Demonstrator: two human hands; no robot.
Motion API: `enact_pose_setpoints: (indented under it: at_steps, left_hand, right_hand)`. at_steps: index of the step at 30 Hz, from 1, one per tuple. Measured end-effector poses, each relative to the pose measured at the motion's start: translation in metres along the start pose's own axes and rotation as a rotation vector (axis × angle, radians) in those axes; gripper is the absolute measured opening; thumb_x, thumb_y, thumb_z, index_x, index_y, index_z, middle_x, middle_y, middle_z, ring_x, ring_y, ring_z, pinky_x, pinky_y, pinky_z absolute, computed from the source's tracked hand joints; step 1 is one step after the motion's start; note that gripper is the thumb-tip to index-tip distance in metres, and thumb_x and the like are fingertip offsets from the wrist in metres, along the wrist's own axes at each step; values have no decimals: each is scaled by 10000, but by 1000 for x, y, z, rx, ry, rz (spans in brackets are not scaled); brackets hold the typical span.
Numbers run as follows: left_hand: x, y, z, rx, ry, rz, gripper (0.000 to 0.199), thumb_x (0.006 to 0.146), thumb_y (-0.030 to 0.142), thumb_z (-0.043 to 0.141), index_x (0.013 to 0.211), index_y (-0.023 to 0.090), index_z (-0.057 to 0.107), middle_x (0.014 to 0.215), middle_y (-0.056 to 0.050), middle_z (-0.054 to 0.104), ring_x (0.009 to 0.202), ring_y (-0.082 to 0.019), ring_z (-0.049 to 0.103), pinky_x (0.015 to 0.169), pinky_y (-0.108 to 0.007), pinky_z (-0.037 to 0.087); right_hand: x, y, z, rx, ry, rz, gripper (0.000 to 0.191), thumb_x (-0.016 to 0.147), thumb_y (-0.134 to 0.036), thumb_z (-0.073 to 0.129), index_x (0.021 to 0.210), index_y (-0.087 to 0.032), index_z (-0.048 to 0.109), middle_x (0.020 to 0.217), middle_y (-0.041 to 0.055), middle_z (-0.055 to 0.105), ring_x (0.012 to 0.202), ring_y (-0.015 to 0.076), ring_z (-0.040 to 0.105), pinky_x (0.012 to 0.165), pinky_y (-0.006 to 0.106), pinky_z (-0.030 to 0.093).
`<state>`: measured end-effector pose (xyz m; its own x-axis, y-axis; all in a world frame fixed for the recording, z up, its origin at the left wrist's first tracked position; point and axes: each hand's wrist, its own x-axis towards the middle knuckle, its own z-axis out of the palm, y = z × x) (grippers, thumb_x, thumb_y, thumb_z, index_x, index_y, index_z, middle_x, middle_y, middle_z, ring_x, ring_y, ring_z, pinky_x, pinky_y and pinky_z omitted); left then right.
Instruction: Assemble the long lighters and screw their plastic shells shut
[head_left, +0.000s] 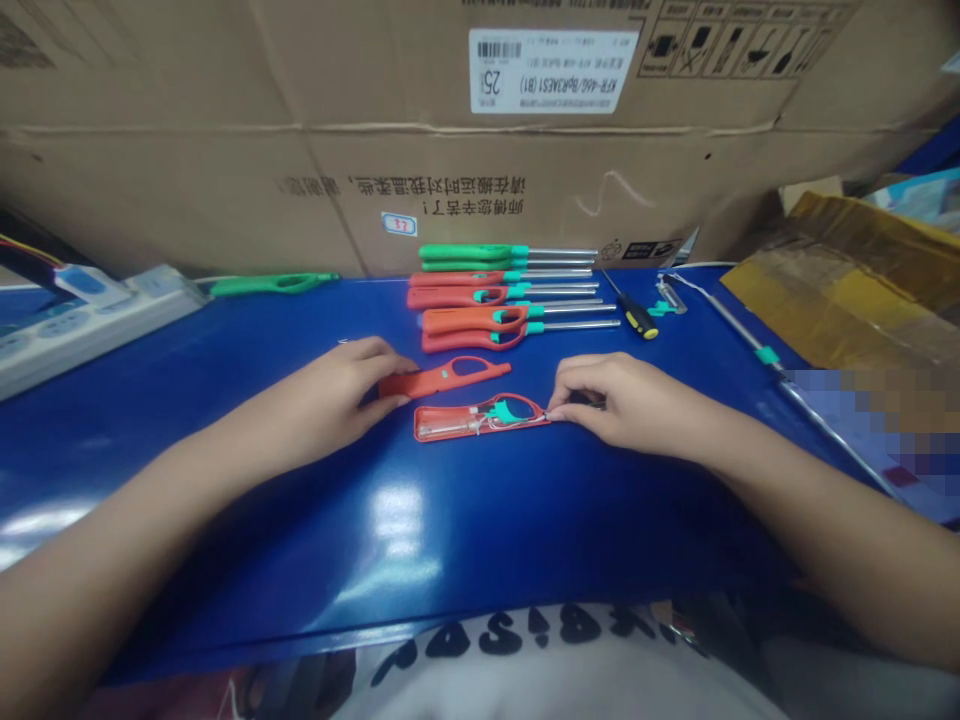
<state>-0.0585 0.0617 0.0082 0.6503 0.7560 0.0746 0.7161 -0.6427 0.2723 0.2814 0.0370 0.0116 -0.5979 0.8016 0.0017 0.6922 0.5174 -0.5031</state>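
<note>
Orange shell [420,383] — left hand's [358,388] grip pinching it, right hand's [600,400] grip nearly closed — contents unclear

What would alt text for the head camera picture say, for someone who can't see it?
Over a blue table, a left hand pinches an orange shell; a right hand touches the narrow end of an open casing with small parts inside. Beyond lie green and orange long lighters and a screwdriver, before a cardboard box.

Lighters [469,324] behind casings [431,382], screwdriver [639,318] right
</note>
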Motion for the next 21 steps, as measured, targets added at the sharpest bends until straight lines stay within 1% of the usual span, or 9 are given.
enact_pose_setpoints:
  at_steps: [3,5,8,10,13,15,18,21]
  left_hand:
    - [-4,-3,4,75,-16,12,393,1012,419,433,1237,165,632,1131,-130,617,1003,-278,626,886,-434,531]
    - [-7,-4,5,85,-26,17,363,1008,414,437,1197,165,623,1111,-125,596,978,-268,621,862,-422,535]
    - [-11,-4,3,23,-42,-15,337,987,463,484,1134,193,620,1091,-101,596,929,-246,631,816,-386,548]
    - [-11,-3,1,-14,-52,-43,336,967,497,515,1098,206,620,1065,-89,617,904,-244,639,794,-378,550]
    - [-9,-3,-4,-50,-48,-78,326,936,488,554,1074,203,632,1011,-88,671,887,-269,659,785,-406,547]
    - [-6,-3,-6,-106,-17,-116,337,919,473,567,1085,192,651,1015,-99,708,892,-286,679,794,-428,555]
    - [-2,1,-7,-282,49,-187,386,921,483,580,1138,178,673,1098,-113,740,945,-285,703,850,-439,577]
    - [0,14,-7,-528,122,-237,447,909,502,636,1206,171,682,1199,-111,737,1038,-276,707,945,-438,577]
  right_hand:
    - [-2,-1,-2,-41,-11,-26,115,931,-251,632,858,-191,697,892,26,697,803,155,610,689,270,395]
    - [-3,-2,-3,-56,-17,-24,107,931,-259,629,880,-198,701,904,26,700,803,155,610,676,268,391]
    - [-4,-4,-4,-43,-29,-11,131,932,-306,634,907,-204,713,910,28,706,782,154,608,654,268,396]
    - [-4,-5,-4,-34,-15,-5,193,935,-378,638,978,-210,723,930,33,711,799,161,622,672,274,419]
    - [-4,-5,-3,-73,67,-3,325,936,-450,633,1155,-218,697,985,42,717,875,188,654,751,299,464]
    - [-4,-6,-1,-109,144,-15,357,949,-428,617,1230,-215,666,1024,52,717,917,204,663,797,319,488]
    - [-3,-6,3,-122,243,-56,375,970,-373,581,1308,-212,614,1097,76,699,981,224,660,845,349,519]
    - [-2,-7,7,-121,351,-132,453,962,-349,597,1395,-230,539,1235,116,629,1132,265,606,940,412,523]
